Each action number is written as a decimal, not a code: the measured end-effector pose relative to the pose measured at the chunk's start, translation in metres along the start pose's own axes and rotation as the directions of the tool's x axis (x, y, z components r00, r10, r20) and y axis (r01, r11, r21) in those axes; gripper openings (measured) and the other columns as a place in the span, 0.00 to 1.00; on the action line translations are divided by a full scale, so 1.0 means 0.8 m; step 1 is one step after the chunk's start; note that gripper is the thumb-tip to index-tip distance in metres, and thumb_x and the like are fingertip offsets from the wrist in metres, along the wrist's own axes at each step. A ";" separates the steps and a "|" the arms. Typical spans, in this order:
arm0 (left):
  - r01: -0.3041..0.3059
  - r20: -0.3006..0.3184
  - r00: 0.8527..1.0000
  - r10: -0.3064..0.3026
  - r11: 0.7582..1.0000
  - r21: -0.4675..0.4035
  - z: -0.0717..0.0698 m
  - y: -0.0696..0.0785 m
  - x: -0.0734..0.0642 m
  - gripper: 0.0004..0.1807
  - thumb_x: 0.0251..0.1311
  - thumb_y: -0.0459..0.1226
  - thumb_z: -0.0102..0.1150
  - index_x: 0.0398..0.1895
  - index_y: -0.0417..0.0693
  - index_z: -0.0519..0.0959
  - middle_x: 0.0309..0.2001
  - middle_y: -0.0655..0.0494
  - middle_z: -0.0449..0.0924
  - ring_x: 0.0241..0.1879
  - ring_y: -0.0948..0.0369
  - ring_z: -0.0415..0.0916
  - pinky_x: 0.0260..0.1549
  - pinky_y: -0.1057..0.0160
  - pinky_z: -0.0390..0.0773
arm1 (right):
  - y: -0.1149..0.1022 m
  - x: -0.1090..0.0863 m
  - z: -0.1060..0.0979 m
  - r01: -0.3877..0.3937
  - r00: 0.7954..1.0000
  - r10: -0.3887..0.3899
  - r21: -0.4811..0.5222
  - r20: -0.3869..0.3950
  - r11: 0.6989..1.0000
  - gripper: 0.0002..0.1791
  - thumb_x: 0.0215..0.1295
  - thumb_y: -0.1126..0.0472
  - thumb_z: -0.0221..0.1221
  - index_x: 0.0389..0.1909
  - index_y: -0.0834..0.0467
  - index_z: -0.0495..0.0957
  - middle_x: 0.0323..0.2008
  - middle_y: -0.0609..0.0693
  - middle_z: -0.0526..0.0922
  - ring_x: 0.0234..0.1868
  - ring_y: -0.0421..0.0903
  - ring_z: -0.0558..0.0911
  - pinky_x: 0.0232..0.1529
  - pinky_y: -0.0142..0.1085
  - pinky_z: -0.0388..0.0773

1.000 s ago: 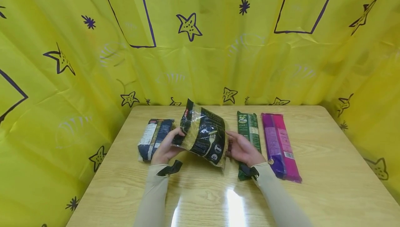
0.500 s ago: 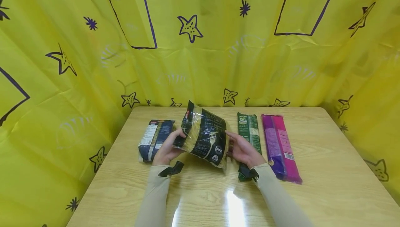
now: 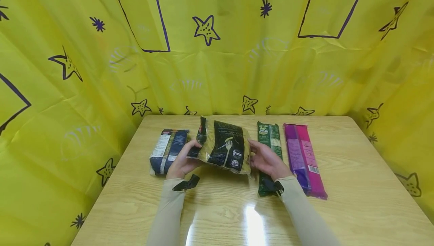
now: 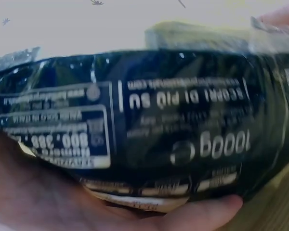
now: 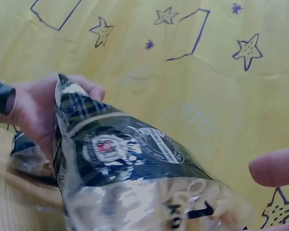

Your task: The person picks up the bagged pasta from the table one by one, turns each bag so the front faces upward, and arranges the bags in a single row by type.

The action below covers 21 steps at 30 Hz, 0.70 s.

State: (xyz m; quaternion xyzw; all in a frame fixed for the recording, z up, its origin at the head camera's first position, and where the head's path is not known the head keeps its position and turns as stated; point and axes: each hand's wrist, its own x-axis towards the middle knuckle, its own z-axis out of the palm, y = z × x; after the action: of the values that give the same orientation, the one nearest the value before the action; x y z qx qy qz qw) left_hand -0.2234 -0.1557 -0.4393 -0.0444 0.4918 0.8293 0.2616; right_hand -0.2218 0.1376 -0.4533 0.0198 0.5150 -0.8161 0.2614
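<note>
A black and clear bag of penne pasta (image 3: 225, 144) is held above the table between both hands, its printed front tilted up. My left hand (image 3: 183, 161) grips the lower left corner, thumb on top. In the left wrist view the bag's dark end (image 4: 183, 125) shows upside-down print, with the left thumb along its lower edge. The right hand (image 3: 268, 159) holds the bag's right end. In the right wrist view the right thumb (image 5: 277, 166) stands beside the bag; the other right fingers are mostly hidden. Pasta shows through the clear film.
A dark blue pasta bag (image 3: 169, 152) lies at left, partly behind the left hand. Beneath the right wrist is a long green packet (image 3: 271, 136). A purple and pink packet (image 3: 305, 159) lies to its right. Yellow curtain (image 3: 217, 69) surrounds the wooden table (image 3: 356, 185).
The bag has been turned flatter and more level; its right end has risen slightly. The right hand has shifted a little to the right. The left hand has stayed nearly in place.
</note>
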 end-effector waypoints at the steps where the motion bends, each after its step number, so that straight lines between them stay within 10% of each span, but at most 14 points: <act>1: 0.005 0.003 1.000 -0.005 1.000 -0.007 -0.001 0.000 0.001 0.19 0.65 0.38 0.40 0.58 0.44 0.62 0.49 0.55 0.70 0.48 0.59 0.70 0.50 0.60 0.76 | -0.002 -0.002 0.000 0.003 1.000 -0.003 0.005 -0.005 1.000 0.11 0.84 0.50 0.43 0.54 0.49 0.70 0.54 0.48 0.70 0.50 0.46 0.76 0.53 0.38 0.77; 11: 0.002 0.008 1.000 -0.003 0.995 0.097 -0.019 -0.010 0.000 0.08 0.75 0.38 0.40 0.51 0.50 0.69 0.62 0.46 0.61 0.62 0.51 0.63 0.58 0.55 0.76 | -0.019 -0.012 0.004 0.015 0.998 -0.009 0.106 -0.058 0.994 0.08 0.83 0.51 0.42 0.55 0.46 0.59 0.76 0.56 0.50 0.51 0.45 0.64 0.46 0.32 0.63; 17: -0.074 -0.032 0.995 0.098 0.895 0.441 -0.030 -0.011 -0.006 0.22 0.74 0.26 0.43 0.69 0.36 0.65 0.78 0.36 0.47 0.77 0.42 0.51 0.75 0.44 0.64 | -0.023 -0.015 0.007 0.033 0.995 -0.021 0.124 -0.096 0.992 0.07 0.83 0.51 0.43 0.53 0.46 0.59 0.74 0.56 0.45 0.52 0.45 0.58 0.43 0.30 0.59; 21: 0.008 -0.099 0.994 0.043 0.883 0.469 -0.026 -0.009 -0.003 0.27 0.79 0.37 0.42 0.77 0.37 0.61 0.81 0.37 0.45 0.79 0.40 0.50 0.78 0.41 0.61 | -0.025 -0.016 0.007 0.047 0.994 -0.033 0.132 -0.109 0.990 0.09 0.82 0.51 0.45 0.55 0.49 0.60 0.79 0.60 0.42 0.55 0.45 0.58 0.45 0.30 0.60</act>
State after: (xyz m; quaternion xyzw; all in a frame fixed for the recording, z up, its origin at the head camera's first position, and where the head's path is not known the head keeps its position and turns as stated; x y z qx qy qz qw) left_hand -0.2220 -0.1712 -0.4549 -0.0195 0.6912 0.6846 0.2306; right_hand -0.2185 0.1447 -0.4305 0.0702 0.4724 -0.8518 0.2152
